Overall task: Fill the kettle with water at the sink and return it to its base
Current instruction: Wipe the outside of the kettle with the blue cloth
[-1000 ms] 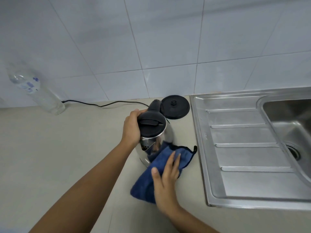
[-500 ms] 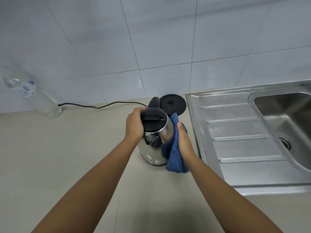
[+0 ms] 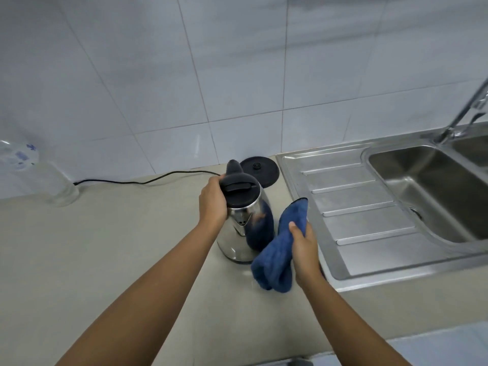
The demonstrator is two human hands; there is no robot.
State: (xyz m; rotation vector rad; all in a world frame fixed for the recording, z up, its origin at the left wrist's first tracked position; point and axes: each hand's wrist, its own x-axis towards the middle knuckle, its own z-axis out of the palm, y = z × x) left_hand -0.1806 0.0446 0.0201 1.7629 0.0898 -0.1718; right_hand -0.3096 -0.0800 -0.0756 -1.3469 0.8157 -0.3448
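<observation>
A steel kettle (image 3: 239, 228) with a black lid stands upright on the beige counter. My left hand (image 3: 212, 200) grips it at the lid and handle side. Its round black base (image 3: 260, 171) lies just behind it, with a black cord (image 3: 142, 181) running left. My right hand (image 3: 303, 240) holds a folded blue cloth (image 3: 280, 249) just right of the kettle, a small gap apart from its wall. The steel sink (image 3: 433, 191) lies to the right, its faucet (image 3: 464, 112) at the far right edge.
A clear plastic bottle (image 3: 37, 175) stands against the tiled wall at far left. The ribbed drainboard (image 3: 353, 204) lies between the kettle and the basin. The counter's front edge (image 3: 369, 336) runs below my right arm.
My right hand has pulled the blue cloth off the kettle's right side and lowered it beside the kettle. The left hand keeps its grip; the view has tilted up to show the faucet.
</observation>
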